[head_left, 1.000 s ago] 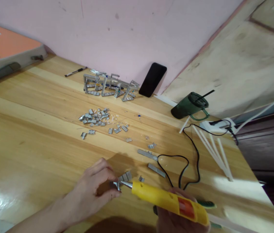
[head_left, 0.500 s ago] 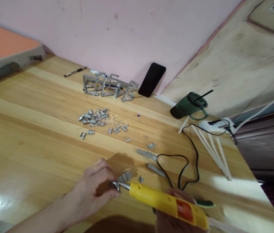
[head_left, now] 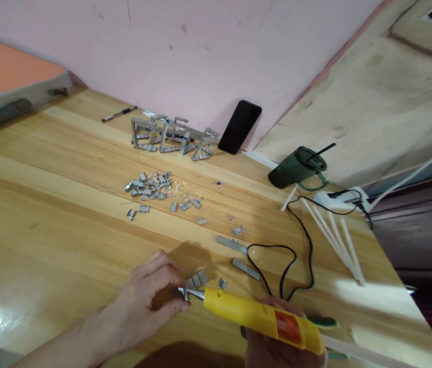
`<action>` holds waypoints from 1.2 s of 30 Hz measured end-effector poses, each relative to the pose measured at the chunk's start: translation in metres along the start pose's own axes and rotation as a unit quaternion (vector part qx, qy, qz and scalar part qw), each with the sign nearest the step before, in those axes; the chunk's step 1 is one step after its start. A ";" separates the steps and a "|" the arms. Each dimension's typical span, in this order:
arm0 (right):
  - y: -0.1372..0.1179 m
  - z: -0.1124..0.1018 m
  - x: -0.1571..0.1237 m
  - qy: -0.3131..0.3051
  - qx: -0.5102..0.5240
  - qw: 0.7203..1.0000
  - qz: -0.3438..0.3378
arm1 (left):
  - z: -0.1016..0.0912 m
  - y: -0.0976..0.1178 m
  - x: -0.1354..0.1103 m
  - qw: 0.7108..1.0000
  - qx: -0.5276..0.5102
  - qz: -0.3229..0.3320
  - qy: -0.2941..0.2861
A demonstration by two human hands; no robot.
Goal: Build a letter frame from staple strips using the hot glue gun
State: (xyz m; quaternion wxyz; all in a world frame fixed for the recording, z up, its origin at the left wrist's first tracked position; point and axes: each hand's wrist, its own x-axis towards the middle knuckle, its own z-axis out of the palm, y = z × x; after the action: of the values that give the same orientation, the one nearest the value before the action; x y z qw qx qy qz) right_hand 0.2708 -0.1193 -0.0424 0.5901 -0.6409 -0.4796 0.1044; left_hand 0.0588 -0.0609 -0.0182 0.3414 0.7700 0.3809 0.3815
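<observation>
Beyond the wooden table (head_left: 66, 245), a pink wall (head_left: 143, 56) fills the far side of my feed. On the near side, my left hand (head_left: 139, 292) pinches a small metal piece (head_left: 184, 293) between thumb and forefinger. To its right, my right hand (head_left: 265, 351) has its fingers curled round a yellow glue gun (head_left: 244, 311), which hides most of them; its tip is at the piece. Just beyond lies a grey segmented strip (head_left: 196, 280). I see a pile of metal bits (head_left: 149, 186) farther off, left, and a green mug (head_left: 294, 167) far right.
</observation>
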 end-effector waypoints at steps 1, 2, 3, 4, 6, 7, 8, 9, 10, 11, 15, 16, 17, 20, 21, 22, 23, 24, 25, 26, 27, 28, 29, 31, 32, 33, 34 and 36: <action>0.000 0.000 0.000 -0.006 -0.002 1.000 -0.013 | 0.000 0.000 0.000 1.000 0.000 0.001 0.001; 0.000 0.000 0.000 -0.012 -0.007 1.000 -0.027 | 0.000 0.000 0.000 1.000 0.001 0.003 0.001; 0.000 -0.001 0.001 -0.012 -0.015 0.999 -0.037 | 0.000 0.000 0.000 1.000 0.001 0.003 0.001; 0.000 -0.001 0.001 -0.008 -0.023 0.999 -0.042 | 0.000 0.000 0.001 1.000 0.000 0.005 0.001; -0.002 0.000 0.000 0.008 -0.033 0.999 -0.035 | 0.000 -0.001 0.001 1.000 -0.001 0.007 -0.003; -0.003 0.000 0.000 0.017 -0.037 0.999 -0.025 | 0.000 -0.001 0.001 1.000 -0.001 0.008 -0.005; -0.004 0.001 -0.001 0.022 -0.040 0.999 -0.016 | 0.000 -0.001 0.001 1.000 -0.002 0.008 -0.008; -0.005 0.001 -0.001 0.023 -0.041 0.999 -0.012 | 0.000 -0.001 0.001 1.000 -0.003 0.008 -0.009; -0.005 0.001 -0.002 0.022 -0.041 0.999 -0.014 | 0.000 -0.002 0.000 1.000 -0.005 0.009 -0.010; -0.006 0.001 -0.002 0.021 -0.041 0.999 -0.019 | 0.001 -0.002 0.000 1.000 -0.006 0.008 -0.011; -0.008 0.001 -0.003 0.023 -0.044 0.999 -0.016 | 0.003 -0.003 -0.002 1.000 -0.007 0.007 -0.013; -0.009 0.001 -0.003 0.026 -0.046 0.999 -0.009 | 0.003 -0.003 -0.002 1.000 -0.007 0.006 -0.009; -0.010 0.001 -0.002 0.028 -0.047 0.998 -0.007 | 0.003 -0.003 -0.001 1.000 -0.007 0.005 -0.007; -0.011 0.001 -0.002 0.014 -0.042 0.999 -0.029 | 0.003 -0.002 0.001 1.000 -0.006 0.005 -0.005; -0.011 0.000 -0.002 0.010 -0.039 0.999 -0.029 | 0.002 -0.002 0.002 1.000 -0.003 0.006 -0.009; -0.011 0.000 -0.002 0.008 -0.037 0.999 -0.024 | 0.002 -0.001 0.002 1.000 -0.001 0.008 -0.012; -0.011 0.000 -0.002 0.009 -0.036 0.999 -0.013 | 0.001 -0.001 0.002 1.000 0.001 0.010 -0.012; -0.011 0.000 -0.002 0.010 -0.033 0.999 -0.001 | 0.001 -0.001 0.002 1.000 0.002 0.010 -0.010; -0.011 0.000 -0.003 0.011 -0.032 0.999 0.008 | 0.001 -0.001 0.002 1.000 0.003 0.010 -0.010; -0.011 0.000 -0.003 0.009 -0.030 0.999 0.010 | 0.001 -0.001 0.001 1.000 0.002 0.009 -0.009; -0.011 0.000 -0.003 0.005 -0.030 1.000 0.010 | 0.002 -0.002 0.001 1.000 0.001 0.009 -0.009; -0.011 0.000 -0.003 0.003 -0.030 1.000 0.007 | 0.002 -0.002 0.000 1.000 0.000 0.008 -0.011; -0.011 0.000 -0.003 0.003 -0.034 0.999 0.002 | 0.002 -0.002 0.000 1.000 -0.001 0.008 -0.011; -0.011 0.000 -0.003 0.006 -0.046 0.999 -0.005 | 0.002 -0.002 0.000 1.000 -0.001 0.011 -0.010; -0.010 0.000 -0.003 0.008 -0.048 0.999 -0.008 | 0.002 -0.002 0.000 1.000 0.000 0.012 -0.010; -0.009 0.000 -0.003 0.011 -0.047 0.999 -0.012 | 0.002 -0.002 0.001 1.000 0.000 0.014 -0.009; -0.008 -0.001 -0.003 0.014 -0.046 0.999 -0.017 | 0.002 -0.002 0.001 1.000 0.000 0.014 -0.008; -0.005 -0.002 -0.003 0.018 -0.045 0.998 -0.028 | 0.003 -0.002 0.001 1.000 -0.004 0.010 -0.012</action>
State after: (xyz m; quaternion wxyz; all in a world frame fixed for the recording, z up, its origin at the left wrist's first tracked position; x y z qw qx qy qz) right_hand 0.2684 -0.1235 -0.0384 0.5718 -0.6548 -0.4912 0.0543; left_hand 0.0605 -0.0598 -0.0212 0.3451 0.7769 0.3677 0.3771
